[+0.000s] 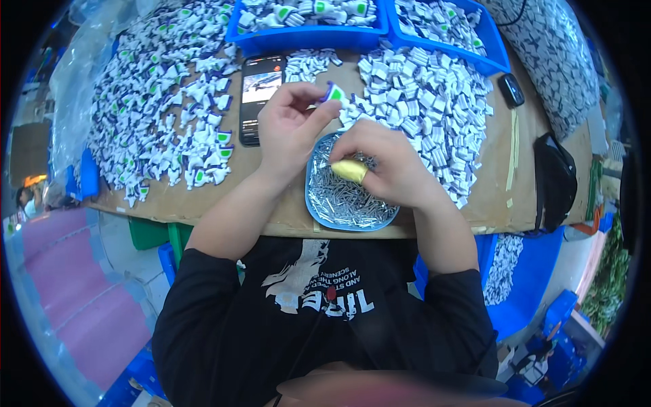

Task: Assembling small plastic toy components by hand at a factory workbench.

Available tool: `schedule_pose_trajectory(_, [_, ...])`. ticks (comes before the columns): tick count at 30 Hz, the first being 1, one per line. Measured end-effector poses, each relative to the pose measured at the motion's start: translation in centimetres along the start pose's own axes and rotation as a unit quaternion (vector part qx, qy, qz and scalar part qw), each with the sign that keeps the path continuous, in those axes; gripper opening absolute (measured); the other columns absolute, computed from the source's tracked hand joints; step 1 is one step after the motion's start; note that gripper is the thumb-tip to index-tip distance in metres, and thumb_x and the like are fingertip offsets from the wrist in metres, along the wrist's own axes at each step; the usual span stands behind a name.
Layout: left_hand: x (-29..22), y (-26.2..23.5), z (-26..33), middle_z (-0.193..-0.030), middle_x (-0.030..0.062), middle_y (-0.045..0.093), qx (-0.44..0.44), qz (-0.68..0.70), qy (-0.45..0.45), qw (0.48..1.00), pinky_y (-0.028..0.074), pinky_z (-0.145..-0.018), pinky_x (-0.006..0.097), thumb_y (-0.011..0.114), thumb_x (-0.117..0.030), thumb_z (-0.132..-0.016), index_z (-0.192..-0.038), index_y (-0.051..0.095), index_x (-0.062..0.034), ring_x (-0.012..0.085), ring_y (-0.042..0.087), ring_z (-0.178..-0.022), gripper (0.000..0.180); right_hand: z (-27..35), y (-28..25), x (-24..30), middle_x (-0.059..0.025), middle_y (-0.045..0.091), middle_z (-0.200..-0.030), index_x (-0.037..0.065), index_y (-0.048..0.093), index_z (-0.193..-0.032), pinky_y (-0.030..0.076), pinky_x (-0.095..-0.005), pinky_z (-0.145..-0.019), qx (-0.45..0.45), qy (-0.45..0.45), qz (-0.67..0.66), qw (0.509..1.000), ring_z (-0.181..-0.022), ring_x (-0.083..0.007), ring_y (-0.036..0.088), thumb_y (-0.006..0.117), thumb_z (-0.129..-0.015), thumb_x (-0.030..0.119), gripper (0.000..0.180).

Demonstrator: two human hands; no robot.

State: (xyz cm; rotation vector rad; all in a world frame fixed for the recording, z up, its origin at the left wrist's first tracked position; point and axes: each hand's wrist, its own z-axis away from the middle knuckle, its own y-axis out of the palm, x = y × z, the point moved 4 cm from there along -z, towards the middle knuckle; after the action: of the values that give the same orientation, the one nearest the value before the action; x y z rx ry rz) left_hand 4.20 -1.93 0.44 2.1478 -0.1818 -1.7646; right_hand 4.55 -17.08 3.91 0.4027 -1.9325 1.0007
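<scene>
With the bowl as the clock's centre, a brown-covered table (pixel 489 210) is carrying everything. A broad spread of white, purple and green figure pieces (pixel 159 115) is covering its ten o'clock side. A heap of white pieces (pixel 434 102) is lying toward one to two o'clock. Two blue bins are holding more parts, the left bin (pixel 305 43) standing at twelve and the right bin (pixel 500 62) at one. A filled clear bag (pixel 549 74) is leaning in at two o'clock.

The blue bowl (pixel 339 225) itself is sitting at the table's near edge, holding silvery metal pins (pixel 346 203). The right hand (pixel 393 159) is reaching over its two o'clock side, fingers bunching narrowly at the pins; whether they are gripping one, I cannot tell. The left hand (pixel 290 125) is hovering between ten and eleven, partly overlapping a black phone (pixel 251 112) with a lit screen. Its fingers are pinching one small figure piece (pixel 333 93), which is showing just short of twelve. A yellow cover (pixel 349 170) is wrapping one right-hand digit.
</scene>
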Motion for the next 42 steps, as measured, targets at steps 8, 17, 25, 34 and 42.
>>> schedule_pose_trajectory(8, [1.0, 0.3, 1.2, -0.1, 0.0095, 0.059, 0.051, -0.033, 0.035, 0.998, 0.051, -0.076, 0.022, 0.065, 0.007, -0.083, -0.106, 0.055, 0.0042, 0.0137, 0.061, -0.088, 0.025, 0.0, -0.8, -0.2, -0.0097, 0.062, -0.081, 0.008, 0.066, -0.104, 0.05, -0.03, -0.061, -0.175, -0.041, 0.12, 0.976, -0.069, -0.0207, 0.062, 0.071, -0.074, 0.0, 0.032])
schedule_pose_trajectory(17, [0.2, 0.5, 1.1, -0.103, 0.0102, 0.061, 0.061, -0.038, 0.008, 0.997, 0.052, -0.081, 0.024, 0.065, 0.005, -0.085, -0.107, 0.06, 0.0058, 0.0138, 0.062, -0.092, 0.023, 1.2, -1.5, -0.2, -0.0141, 0.069, -0.096, -0.003, 0.066, -0.099, 0.052, -0.0276, -0.077, -0.262, -0.009, 0.031, 0.965, -0.085, -0.0197, 0.067, 0.068, -0.079, -0.002, 0.02])
schedule_pose_trajectory(25, [-0.5, 0.9, 1.2, -0.101, 0.01, 0.06, 0.074, -0.082, 0.047, 0.993, 0.051, -0.077, 0.023, 0.065, 0.005, -0.084, -0.103, 0.063, 0.005, 0.0131, 0.061, -0.089, 0.02, 0.6, -1.3, -0.4, -0.0147, 0.067, -0.091, -0.001, 0.066, -0.094, 0.051, -0.0293, -0.074, -0.264, -0.027, 0.053, 0.963, -0.083, -0.0228, 0.066, 0.07, -0.075, -0.004, 0.02])
schedule_pose_trajectory(34, [-1.0, 0.5, 0.8, -0.095, 0.0111, 0.064, 0.093, -0.197, 0.155, 0.964, 0.053, -0.072, 0.026, 0.069, 0.004, -0.079, -0.095, 0.067, 0.0011, 0.0167, 0.065, -0.083, 0.017, 0.5, -1.2, -0.7, -0.0111, 0.054, -0.114, 0.001, 0.057, -0.11, 0.044, -0.0294, -0.08, -0.208, 0.031, 0.001, 0.978, -0.101, -0.0202, 0.054, 0.068, -0.077, 0.005, 0.034])
schedule_pose_trajectory(42, [-2.5, 0.3, -0.9, -0.092, 0.0116, 0.064, 0.109, -0.37, 0.244, 0.89, 0.05, -0.072, 0.033, 0.072, -0.011, -0.078, -0.096, 0.067, -0.004, 0.0266, 0.063, -0.082, 0.019, 0.6, -1.3, -2.6, -0.0136, 0.045, -0.129, 0.0, 0.03, -0.141, 0.046, -0.0255, -0.08, -0.204, 0.119, -0.061, 0.97, -0.109, -0.0175, 0.051, 0.052, -0.085, -0.002, 0.061])
